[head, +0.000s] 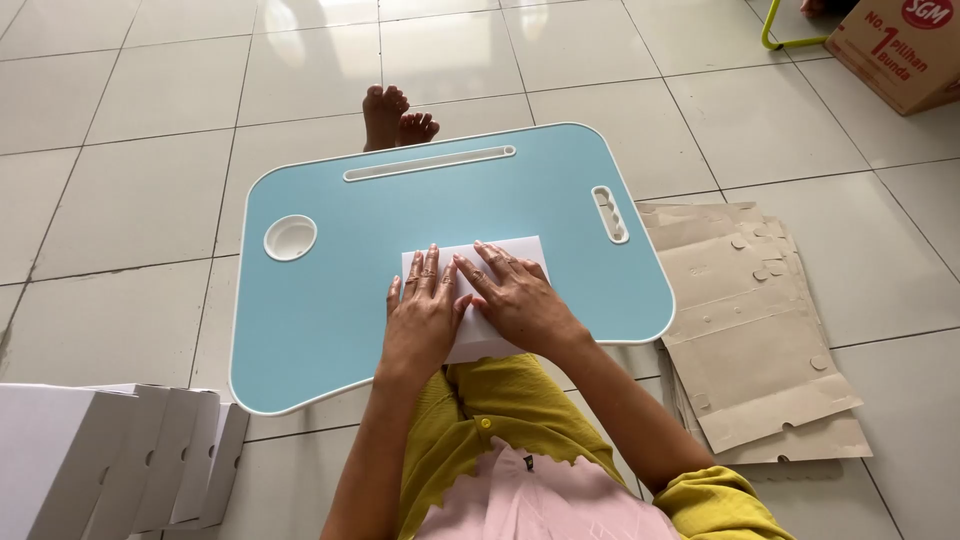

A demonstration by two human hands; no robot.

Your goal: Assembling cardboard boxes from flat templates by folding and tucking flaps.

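Left hand and right hand spread flat, fingers wide, pressing white folded sheet at near edge of blue lap table. Flattened cardboard blanks just beside table's right edge.

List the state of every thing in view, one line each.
White sheet: flat on the lap table, pressed under both hands.
Left hand: open, palm down on the sheet.
Right hand: open, fingers spread on the sheet.
Blue lap table: standing on the tiled floor, cup hole empty.
Brown cardboard blanks: unfolded, stacked flat on the floor.
White boxes: folded, lined up side by side.
Cardboard carton: partly out of frame; open or shut unclear.
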